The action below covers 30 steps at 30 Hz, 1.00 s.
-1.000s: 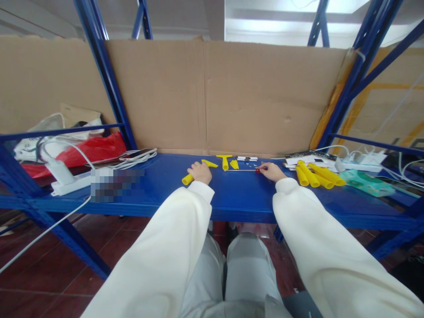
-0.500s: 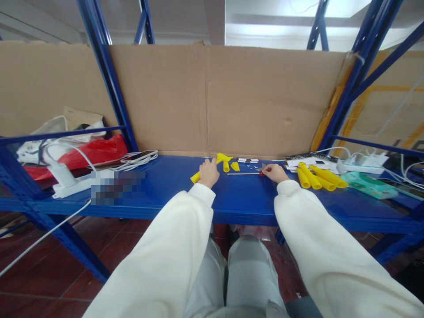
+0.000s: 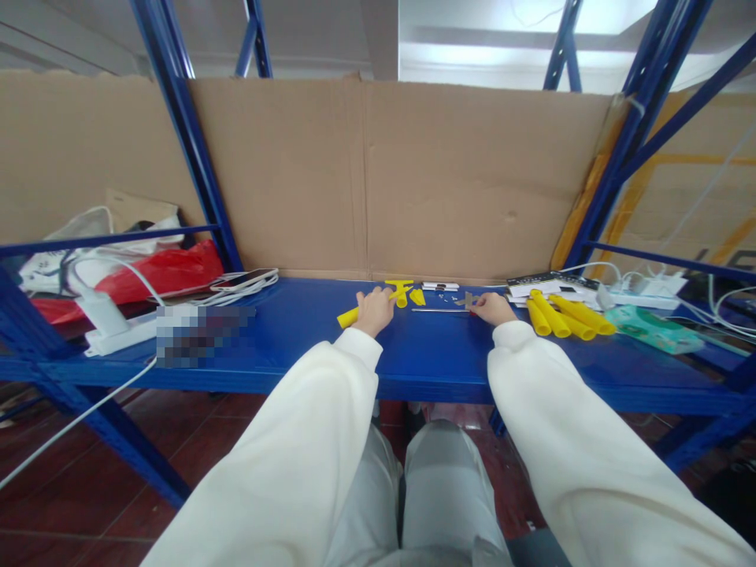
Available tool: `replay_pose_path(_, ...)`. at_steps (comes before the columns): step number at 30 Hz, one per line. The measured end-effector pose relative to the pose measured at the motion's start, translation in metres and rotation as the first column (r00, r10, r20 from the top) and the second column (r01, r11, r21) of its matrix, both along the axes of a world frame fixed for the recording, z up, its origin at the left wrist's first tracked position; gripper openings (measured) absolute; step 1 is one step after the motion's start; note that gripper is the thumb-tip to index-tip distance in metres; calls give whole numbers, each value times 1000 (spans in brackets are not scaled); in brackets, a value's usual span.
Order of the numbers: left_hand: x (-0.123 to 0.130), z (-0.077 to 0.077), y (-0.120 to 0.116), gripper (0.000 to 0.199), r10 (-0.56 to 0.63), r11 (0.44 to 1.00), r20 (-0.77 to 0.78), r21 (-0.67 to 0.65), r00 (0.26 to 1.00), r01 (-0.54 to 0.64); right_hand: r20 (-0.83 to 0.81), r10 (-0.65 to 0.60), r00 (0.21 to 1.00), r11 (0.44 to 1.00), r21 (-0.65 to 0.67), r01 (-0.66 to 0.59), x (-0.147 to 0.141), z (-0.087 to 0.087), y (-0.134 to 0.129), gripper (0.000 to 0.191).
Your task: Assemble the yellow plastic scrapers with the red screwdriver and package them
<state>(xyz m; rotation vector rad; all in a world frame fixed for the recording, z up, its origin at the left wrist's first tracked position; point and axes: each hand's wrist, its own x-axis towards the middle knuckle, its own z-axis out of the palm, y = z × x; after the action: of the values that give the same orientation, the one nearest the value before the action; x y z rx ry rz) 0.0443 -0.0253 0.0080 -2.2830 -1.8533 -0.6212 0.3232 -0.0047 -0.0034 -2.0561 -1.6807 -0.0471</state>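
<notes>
My left hand (image 3: 376, 312) lies over a yellow tube (image 3: 348, 318), its fingers curled round it; one end sticks out to the left. Touching or just beyond my fingertips is a yellow T-shaped piece (image 3: 402, 292). A small yellow part (image 3: 418, 297) lies to its right. The fingers of my right hand (image 3: 494, 309) are pinched at the red end of a thin screwdriver (image 3: 440, 310), whose metal shaft points left. Against these fingertips stands a small flat grey-brown piece (image 3: 468, 300); whether they grip it too is unclear. Tiny pale bits (image 3: 447, 298) lie nearby.
Several yellow tubes (image 3: 570, 316) lie at right, beside papers (image 3: 549, 285) and a green packet (image 3: 653, 329). A white-and-black item (image 3: 440, 287) is at the back, before a cardboard wall (image 3: 437, 181). A power strip (image 3: 118, 335) and cables sit left. Blue posts (image 3: 204, 150) frame the shelf.
The screwdriver and the flat grey-brown piece have shifted slightly right with my right hand, and the piece has turned more upright. My left fingers have spread a little towards the T-shaped piece, which has turned.
</notes>
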Motion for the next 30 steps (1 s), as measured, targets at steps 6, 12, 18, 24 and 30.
replay_pose_path(6,0,-2,4,31,3,1000,26,-6,1000,-3,29,-13,999,1000,-7,13,5,-1,1,14)
replay_pose_path(12,-2,-4,8,31,-23,999,81,30,996,21,46,-29,999,999,-19,30,1,-1,1,19)
replay_pose_path(18,-4,-6,9,33,-85,995,135,64,987,77,44,-20,999,1000,1,20,-1,-1,1,19)
replay_pose_path(24,-5,-7,12,33,-104,992,154,81,983,92,10,-58,998,997,43,58,-1,-1,2,20)
replay_pose_path(30,-5,-7,13,33,-124,991,167,73,978,113,-64,-114,991,991,60,118,1,3,7,24)
